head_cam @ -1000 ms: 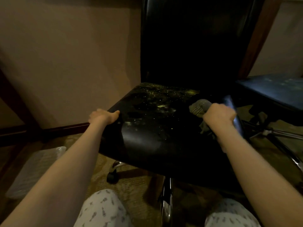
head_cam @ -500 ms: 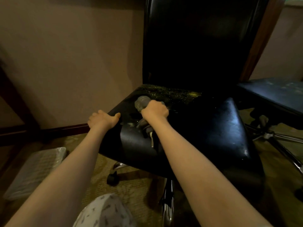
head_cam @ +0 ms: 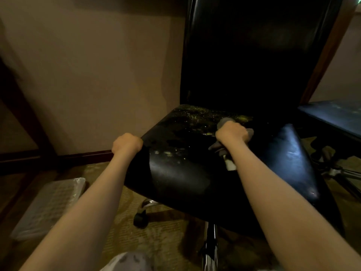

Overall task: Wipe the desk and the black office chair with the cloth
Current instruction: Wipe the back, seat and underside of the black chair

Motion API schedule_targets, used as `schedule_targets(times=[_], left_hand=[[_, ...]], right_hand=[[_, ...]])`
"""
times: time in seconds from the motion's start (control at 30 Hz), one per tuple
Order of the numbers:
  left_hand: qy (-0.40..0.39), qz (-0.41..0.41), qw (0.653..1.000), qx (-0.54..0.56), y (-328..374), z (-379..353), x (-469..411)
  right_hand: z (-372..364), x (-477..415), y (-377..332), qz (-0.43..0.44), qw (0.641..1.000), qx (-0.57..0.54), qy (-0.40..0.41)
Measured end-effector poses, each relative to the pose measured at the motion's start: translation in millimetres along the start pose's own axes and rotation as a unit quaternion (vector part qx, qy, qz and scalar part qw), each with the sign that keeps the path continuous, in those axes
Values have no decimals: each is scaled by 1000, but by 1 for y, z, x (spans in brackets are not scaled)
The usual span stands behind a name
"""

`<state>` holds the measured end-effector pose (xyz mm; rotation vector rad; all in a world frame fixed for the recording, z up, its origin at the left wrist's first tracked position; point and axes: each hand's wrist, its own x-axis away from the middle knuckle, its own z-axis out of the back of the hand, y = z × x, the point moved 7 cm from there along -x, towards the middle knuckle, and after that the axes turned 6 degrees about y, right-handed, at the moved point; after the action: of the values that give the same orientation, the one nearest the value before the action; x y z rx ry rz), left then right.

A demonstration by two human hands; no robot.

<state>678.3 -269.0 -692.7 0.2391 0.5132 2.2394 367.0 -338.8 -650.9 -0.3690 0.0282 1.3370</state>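
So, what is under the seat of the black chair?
Under the seat a shiny metal column goes down, and one leg with a black caster stands on the carpet. The seat covers the rest of the base.

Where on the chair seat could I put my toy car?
The smooth front of the seat, between the left hand and the right forearm, is bare. So is its right side. The back is crowded: right hand, cloth, specks.

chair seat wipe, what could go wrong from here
1. The yellowish specks at the back of the chair seat could get swept onto the carpet rather than caught in the cloth.
2. The chair stands on casters; a hard push from the right hand might roll it if the left hand loosens.
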Motion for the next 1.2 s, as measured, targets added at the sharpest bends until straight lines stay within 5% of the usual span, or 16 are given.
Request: schedule_targets(times=[0.3, 0.53, 0.7, 1.0, 1.2], left_hand=[[35, -28, 998, 38, -6, 5, -5], [21, -41, 997, 58, -6, 11, -12], [32, -14, 995, 88, -8, 7, -11], [28, 24, 988, 147, -19, 8, -9], [-8, -4, 977, 215, -22, 20, -5]], right_hand=[[-13, 47, -138, 129, 978, -129, -104], [27, 10, -68, 61, 994, -67, 56], [-2, 15, -36, 18, 999, 39, 1], [-20, 66, -170, 139, 976, -132, -106], [-13, 62, -181, 102, 946, -273, -140]])
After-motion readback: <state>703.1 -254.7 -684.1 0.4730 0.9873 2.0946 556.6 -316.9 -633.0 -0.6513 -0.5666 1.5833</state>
